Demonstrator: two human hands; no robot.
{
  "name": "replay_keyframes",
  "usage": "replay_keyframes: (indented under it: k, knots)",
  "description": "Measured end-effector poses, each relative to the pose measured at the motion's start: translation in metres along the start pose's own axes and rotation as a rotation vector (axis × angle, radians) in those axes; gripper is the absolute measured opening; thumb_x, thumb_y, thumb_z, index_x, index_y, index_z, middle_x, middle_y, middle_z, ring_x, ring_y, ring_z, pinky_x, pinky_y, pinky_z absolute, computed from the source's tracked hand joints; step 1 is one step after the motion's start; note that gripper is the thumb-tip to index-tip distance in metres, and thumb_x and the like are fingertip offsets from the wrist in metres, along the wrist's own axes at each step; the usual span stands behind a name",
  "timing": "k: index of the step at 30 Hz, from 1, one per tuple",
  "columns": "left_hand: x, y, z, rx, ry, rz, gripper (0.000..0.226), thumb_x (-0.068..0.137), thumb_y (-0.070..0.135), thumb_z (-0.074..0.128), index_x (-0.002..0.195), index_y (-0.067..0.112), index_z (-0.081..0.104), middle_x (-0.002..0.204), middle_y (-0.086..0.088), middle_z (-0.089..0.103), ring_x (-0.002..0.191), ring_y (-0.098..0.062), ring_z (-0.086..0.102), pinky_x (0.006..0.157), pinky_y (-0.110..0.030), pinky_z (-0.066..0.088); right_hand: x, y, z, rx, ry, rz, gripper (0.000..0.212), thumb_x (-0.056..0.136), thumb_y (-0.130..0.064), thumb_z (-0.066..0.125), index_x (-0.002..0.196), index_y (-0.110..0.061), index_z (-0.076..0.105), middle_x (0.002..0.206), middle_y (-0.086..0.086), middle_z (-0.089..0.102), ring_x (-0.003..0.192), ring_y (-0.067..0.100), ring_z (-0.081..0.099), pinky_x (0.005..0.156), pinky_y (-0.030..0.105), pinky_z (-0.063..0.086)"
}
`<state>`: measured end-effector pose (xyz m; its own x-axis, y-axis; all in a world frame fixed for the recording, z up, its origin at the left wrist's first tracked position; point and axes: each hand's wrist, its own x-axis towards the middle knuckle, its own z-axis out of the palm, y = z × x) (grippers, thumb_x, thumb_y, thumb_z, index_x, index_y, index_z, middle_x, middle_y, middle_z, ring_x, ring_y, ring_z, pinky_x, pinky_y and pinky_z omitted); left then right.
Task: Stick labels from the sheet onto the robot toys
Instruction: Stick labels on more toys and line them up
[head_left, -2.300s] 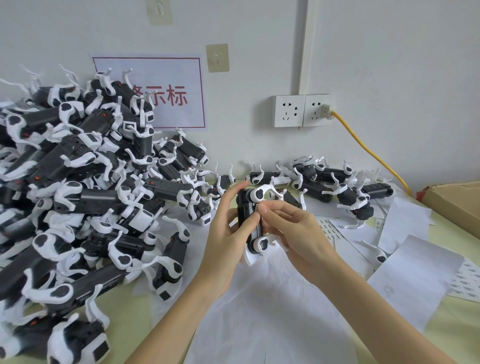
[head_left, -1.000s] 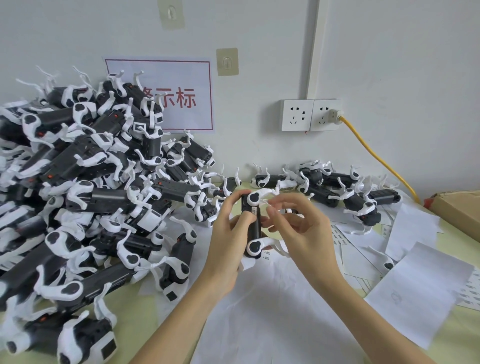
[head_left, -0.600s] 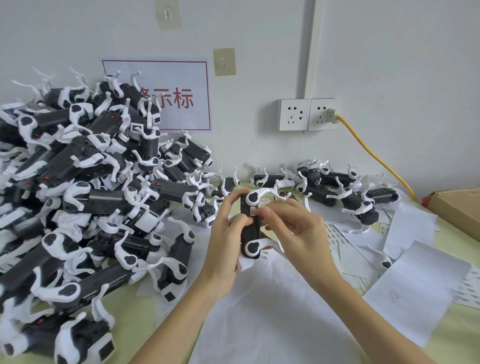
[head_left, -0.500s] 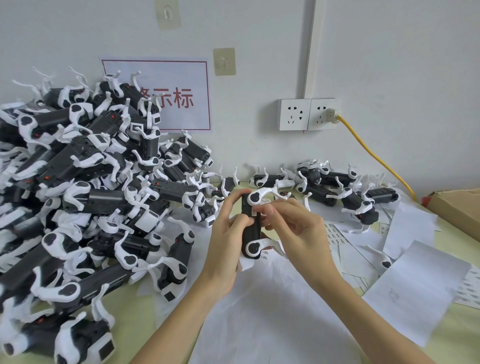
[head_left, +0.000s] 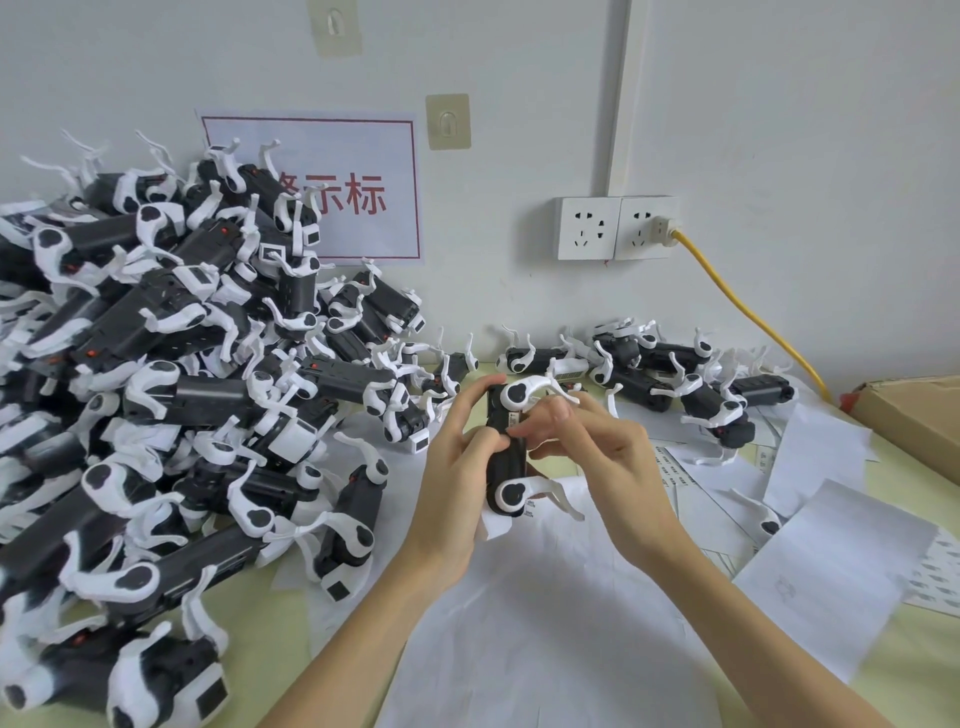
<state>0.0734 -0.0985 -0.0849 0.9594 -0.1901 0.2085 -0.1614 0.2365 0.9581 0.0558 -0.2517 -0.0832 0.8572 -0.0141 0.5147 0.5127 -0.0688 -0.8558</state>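
Observation:
A black robot toy (head_left: 506, 457) with white legs is held upright above the table by my left hand (head_left: 457, 467), which wraps its left side. My right hand (head_left: 597, 457) comes in from the right, its fingertips pressing a small white label (head_left: 514, 420) against the toy's upper body. A label sheet (head_left: 670, 467) with small printed stickers lies on the table to the right, partly under loose papers.
A big heap of black-and-white robot toys (head_left: 171, 405) fills the left. A row of more toys (head_left: 649, 374) lies along the wall. White backing papers (head_left: 831, 561) cover the table. A cardboard box (head_left: 914, 415) sits far right, with a yellow cable (head_left: 743, 312) above it.
My right fingers have shifted onto the toy's upper body and press the label there. The toy stays in my left hand, barely moved.

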Motion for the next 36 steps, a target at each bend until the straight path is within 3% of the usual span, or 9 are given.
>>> replay_keyframes:
  k: [4, 10, 16, 21, 24, 26, 29, 32, 36]
  knots:
    - [0.0, 0.003, -0.002, -0.007, 0.014, -0.003, 0.054, 0.086, 0.013, 0.047, 0.134, 0.031, 0.064, 0.115, -0.022, 0.074, 0.111, -0.039, 0.072, 0.102, -0.076, 0.047, -0.001, 0.0, 0.004, 0.005, 0.015, 0.018, 0.033, 0.108, -0.035, 0.053, 0.105, -0.025, 0.085, 0.099, 0.004, 0.077, 0.121, 0.012, 0.058, 0.091, 0.035, 0.059]
    - [-0.003, 0.006, 0.0, -0.017, 0.008, -0.036, 0.055, 0.088, 0.011, 0.046, 0.135, 0.033, 0.063, 0.12, -0.035, 0.065, 0.115, -0.055, 0.063, 0.104, -0.077, 0.042, -0.002, -0.002, 0.001, 0.047, -0.004, 0.02, 0.038, 0.106, -0.035, 0.052, 0.099, -0.018, 0.086, 0.103, -0.003, 0.076, 0.122, 0.023, 0.058, 0.091, 0.034, 0.058]
    - [-0.001, 0.006, -0.001, -0.012, 0.01, -0.024, 0.06, 0.083, 0.012, 0.047, 0.137, 0.032, 0.063, 0.118, -0.026, 0.071, 0.117, -0.052, 0.064, 0.103, -0.078, 0.044, -0.001, -0.001, 0.004, 0.088, 0.033, 0.046, 0.04, 0.105, -0.042, 0.052, 0.103, -0.018, 0.085, 0.104, -0.004, 0.076, 0.118, 0.029, 0.06, 0.089, 0.03, 0.057]
    - [0.001, 0.004, -0.003, 0.002, -0.002, -0.013, 0.059, 0.084, 0.011, 0.045, 0.134, 0.035, 0.065, 0.123, -0.02, 0.07, 0.108, -0.044, 0.07, 0.091, -0.064, 0.057, 0.001, 0.002, 0.003, 0.166, 0.02, 0.087, 0.045, 0.105, -0.046, 0.052, 0.102, -0.016, 0.085, 0.108, -0.001, 0.074, 0.115, 0.025, 0.064, 0.09, 0.03, 0.054]
    - [0.002, 0.005, -0.005, 0.021, 0.006, -0.013, 0.059, 0.083, 0.012, 0.046, 0.135, 0.035, 0.065, 0.124, -0.01, 0.074, 0.117, -0.04, 0.069, 0.104, -0.072, 0.049, 0.002, 0.003, 0.004, 0.151, 0.025, 0.089, 0.044, 0.106, -0.049, 0.051, 0.11, -0.018, 0.083, 0.114, 0.004, 0.074, 0.111, 0.028, 0.065, 0.092, 0.031, 0.054]
    - [0.001, 0.005, -0.006, 0.03, 0.015, -0.011, 0.061, 0.083, 0.012, 0.047, 0.136, 0.036, 0.065, 0.12, -0.014, 0.075, 0.108, -0.04, 0.072, 0.104, -0.073, 0.047, 0.002, 0.005, 0.003, 0.142, 0.015, 0.082, 0.047, 0.105, -0.051, 0.051, 0.105, -0.018, 0.084, 0.112, 0.001, 0.071, 0.112, 0.027, 0.064, 0.092, 0.032, 0.054]
    - [0.0, 0.007, -0.005, 0.043, 0.024, -0.026, 0.066, 0.082, 0.014, 0.049, 0.139, 0.042, 0.064, 0.122, -0.019, 0.073, 0.113, -0.044, 0.069, 0.109, -0.068, 0.047, 0.003, 0.005, 0.002, 0.177, 0.003, 0.107, 0.051, 0.104, -0.054, 0.05, 0.104, -0.016, 0.085, 0.114, 0.001, 0.071, 0.117, 0.026, 0.063, 0.094, 0.034, 0.053]
    - [0.001, 0.007, -0.005, 0.058, 0.017, -0.024, 0.071, 0.081, 0.016, 0.049, 0.144, 0.045, 0.06, 0.134, -0.005, 0.072, 0.126, -0.036, 0.065, 0.115, -0.061, 0.044, 0.003, 0.005, 0.002, 0.184, 0.001, 0.121, 0.047, 0.104, -0.054, 0.051, 0.115, -0.02, 0.082, 0.114, 0.008, 0.07, 0.11, 0.028, 0.065, 0.095, 0.034, 0.053]
    - [0.0, 0.008, -0.007, 0.082, 0.01, -0.019, 0.07, 0.087, 0.011, 0.046, 0.149, 0.042, 0.056, 0.139, -0.002, 0.069, 0.129, -0.04, 0.063, 0.116, -0.061, 0.044, 0.003, 0.008, 0.001, 0.178, -0.01, 0.121, 0.052, 0.102, -0.057, 0.052, 0.104, -0.016, 0.085, 0.119, 0.004, 0.069, 0.119, 0.024, 0.064, 0.097, 0.037, 0.054]
